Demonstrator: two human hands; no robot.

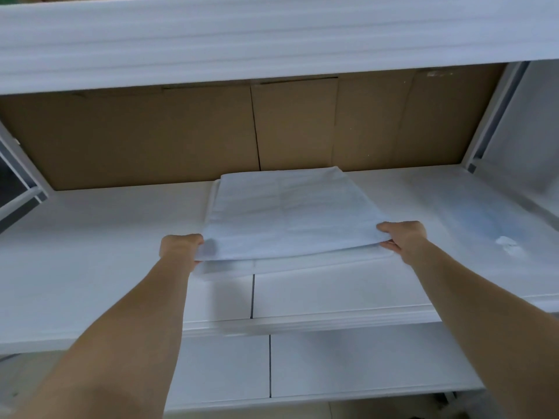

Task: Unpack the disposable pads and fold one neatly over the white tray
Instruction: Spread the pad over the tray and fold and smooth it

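Observation:
A pale blue-white disposable pad (281,213) lies folded over a white tray (326,263) on the middle shelf, its far edge near the cardboard at the back. My left hand (181,247) grips the pad's near left corner. My right hand (403,237) pinches the near right corner, thumb on top. The near edge of the pad is lifted slightly off the tray, whose white rim shows just below it. Most of the tray is hidden under the pad.
A clear plastic wrapper (484,225) with a blue tint lies on the shelf to the right. Brown cardboard (181,137) lines the back. A white foam-covered upper shelf (272,40) hangs overhead. Metal frame posts (496,116) stand at both sides. Another white shelf (363,364) sits below.

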